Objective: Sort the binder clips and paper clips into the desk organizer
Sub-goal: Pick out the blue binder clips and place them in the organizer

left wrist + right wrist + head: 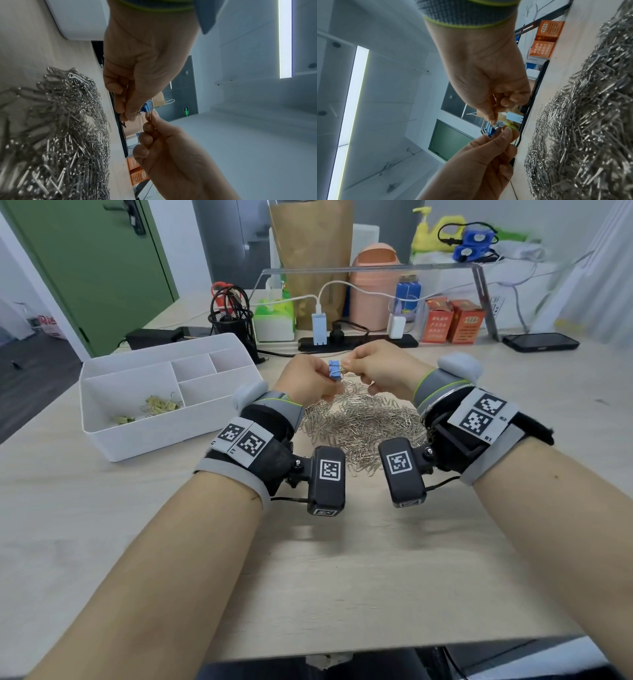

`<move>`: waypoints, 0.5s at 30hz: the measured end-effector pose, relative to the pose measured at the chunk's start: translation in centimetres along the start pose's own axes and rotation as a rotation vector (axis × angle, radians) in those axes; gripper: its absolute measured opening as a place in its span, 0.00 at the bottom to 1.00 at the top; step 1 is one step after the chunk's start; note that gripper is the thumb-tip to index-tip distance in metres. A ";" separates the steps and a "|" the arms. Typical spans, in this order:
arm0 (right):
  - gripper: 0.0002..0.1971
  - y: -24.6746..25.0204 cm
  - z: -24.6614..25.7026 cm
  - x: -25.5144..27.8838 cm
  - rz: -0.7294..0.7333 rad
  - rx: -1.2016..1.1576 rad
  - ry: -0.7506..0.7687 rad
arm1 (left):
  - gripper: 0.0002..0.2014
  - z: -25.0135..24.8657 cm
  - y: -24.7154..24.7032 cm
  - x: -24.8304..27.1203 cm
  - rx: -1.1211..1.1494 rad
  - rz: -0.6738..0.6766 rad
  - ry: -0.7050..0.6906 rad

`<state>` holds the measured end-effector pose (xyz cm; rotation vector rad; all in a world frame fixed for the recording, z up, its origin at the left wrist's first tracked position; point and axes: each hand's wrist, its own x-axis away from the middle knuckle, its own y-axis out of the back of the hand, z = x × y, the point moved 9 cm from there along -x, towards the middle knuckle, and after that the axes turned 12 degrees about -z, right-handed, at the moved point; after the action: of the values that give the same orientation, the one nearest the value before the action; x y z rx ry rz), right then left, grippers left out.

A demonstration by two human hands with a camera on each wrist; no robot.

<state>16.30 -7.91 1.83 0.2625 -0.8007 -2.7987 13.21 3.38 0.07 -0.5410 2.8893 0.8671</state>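
Both hands are raised over a big heap of silver paper clips [363, 422] on the wooden desk. Between them is a small blue binder clip [335, 373]. My left hand [320, 373] pinches it from the left, and my right hand [349, 364] pinches its wire handle from the right. The left wrist view shows the blue clip [147, 106] against the left thumb, beside the paper clip heap [60, 128]. It also shows in the right wrist view as the blue clip [490, 130] between both hands' fingertips. The white desk organizer [164, 436] stands at the left, with yellow binder clips [159, 405] in its large front compartment.
Behind the hands lie a black power strip [356, 342] with plugged chargers and cables, a black mesh pen holder [233, 323], a green tissue box [274, 320] and orange boxes [452, 320]. A phone [541, 341] lies at the back right. Bare desk lies in front of the heap.
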 end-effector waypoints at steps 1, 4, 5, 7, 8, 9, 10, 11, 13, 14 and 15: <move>0.10 -0.1 0.1 0.1 0.014 -0.016 0.001 | 0.09 0.0 -0.1 0.0 -0.015 0.008 0.000; 0.13 -0.5 0.4 0.3 0.055 -0.032 0.022 | 0.02 -0.1 -1.1 0.4 -0.011 0.078 0.017; 0.14 -0.4 0.5 0.4 0.058 -0.033 0.028 | 0.01 -0.2 -1.5 0.6 -0.016 0.102 0.026; 0.14 -0.3 0.5 0.4 0.054 -0.063 0.015 | 0.05 0.2 -2.1 0.8 -0.069 0.139 0.036; 0.15 -0.2 0.5 0.3 0.049 -0.084 0.001 | 0.08 0.3 -2.5 0.9 -0.089 0.164 0.041; 0.15 0.0 0.5 0.2 0.045 -0.099 -0.017 | 0.10 0.4 -2.9 1.0 -0.103 0.192 0.048; 0.15 0.2 0.5 0.2 0.038 -0.104 -0.034 | 0.11 0.4 -3.3 1.1 -0.112 0.214 0.053; 0.15 0.4 0.4 0.1 0.029 -0.101 -0.040 | 0.11 0.3 -3.4 1.2 -0.135 0.224 0.052; 0.15 0.9 0.4 -0.1 0.001 -0.079 -0.024 | 0.14 -0.1 -3.1 1.2 -0.235 0.212 0.019; 0.15 1.1 0.5 -0.2 -0.013 -0.060 -0.012 | 0.17 -0.3 -2.8 1.1 -0.286 0.200 0.000; 0.15 1.3 0.4 -0.4 -0.029 -0.041 -0.005 | 0.18 -0.5 -2.5 1.1 -0.329 0.193 -0.014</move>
<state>16.75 -8.66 2.94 0.2621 -0.7454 -2.8400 13.09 0.80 -0.97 -0.2755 2.8337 1.3817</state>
